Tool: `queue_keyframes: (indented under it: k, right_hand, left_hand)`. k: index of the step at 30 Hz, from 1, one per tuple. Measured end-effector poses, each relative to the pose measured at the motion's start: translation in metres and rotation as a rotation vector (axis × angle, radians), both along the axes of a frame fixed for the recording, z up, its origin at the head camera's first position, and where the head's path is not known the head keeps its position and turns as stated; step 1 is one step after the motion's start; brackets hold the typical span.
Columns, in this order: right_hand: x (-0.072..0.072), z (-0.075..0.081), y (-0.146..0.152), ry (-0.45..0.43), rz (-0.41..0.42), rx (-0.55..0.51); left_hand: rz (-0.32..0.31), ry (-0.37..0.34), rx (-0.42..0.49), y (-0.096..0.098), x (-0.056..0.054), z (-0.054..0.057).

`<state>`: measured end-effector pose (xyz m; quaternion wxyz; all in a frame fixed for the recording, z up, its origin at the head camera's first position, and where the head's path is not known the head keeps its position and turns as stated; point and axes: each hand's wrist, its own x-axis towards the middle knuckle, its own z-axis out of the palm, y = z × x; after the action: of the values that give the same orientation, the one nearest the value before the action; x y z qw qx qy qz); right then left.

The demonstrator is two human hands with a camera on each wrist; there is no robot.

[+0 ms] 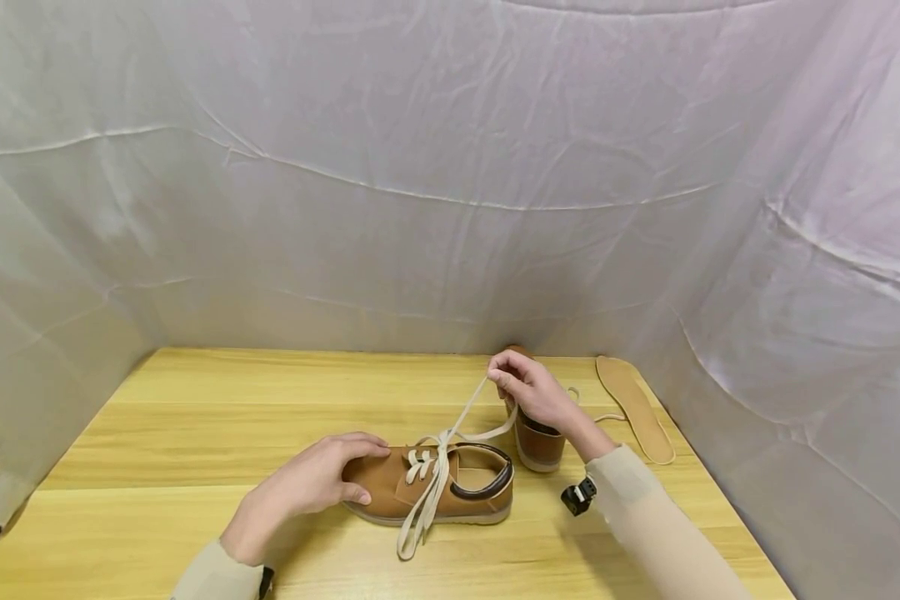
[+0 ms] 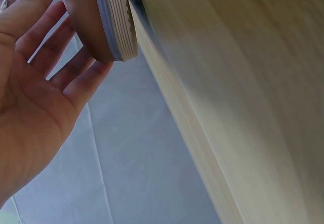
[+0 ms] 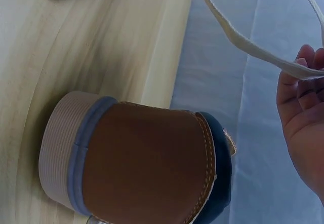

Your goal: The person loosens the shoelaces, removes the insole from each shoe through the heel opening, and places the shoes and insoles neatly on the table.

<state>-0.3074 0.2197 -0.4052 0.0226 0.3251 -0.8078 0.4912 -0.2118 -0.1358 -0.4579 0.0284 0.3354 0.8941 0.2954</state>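
hands [image 1: 318, 475] [image 1: 534, 390] gripping brown shoe [image 1: 397, 492], pinching lace [image 1: 468, 406]

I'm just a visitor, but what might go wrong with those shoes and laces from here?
The right hand holds a lace stretched upward; a hard tug might tangle or tighten the bunched laces.

The left hand holds the front shoe only at its toe, so a sideways pull might swing it round.

The second shoe stands close to the right hand and might get bumped.
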Motion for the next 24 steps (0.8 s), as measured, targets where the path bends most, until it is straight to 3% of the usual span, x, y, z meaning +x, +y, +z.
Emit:
queue_keyframes:
  k: [13, 24]
  right_hand:
    - [-0.004, 0.001, 0.006, -0.011, 0.065, -0.069]
    - [-0.003, 0.007, 0.011, -0.031, 0.005, -0.064]
  left_hand:
    - [-0.011, 0.005, 0.004, -0.002, 0.000, 0.001]
    - [-0.011, 0.007, 0.003, -0.001, 0.001, 0.003]
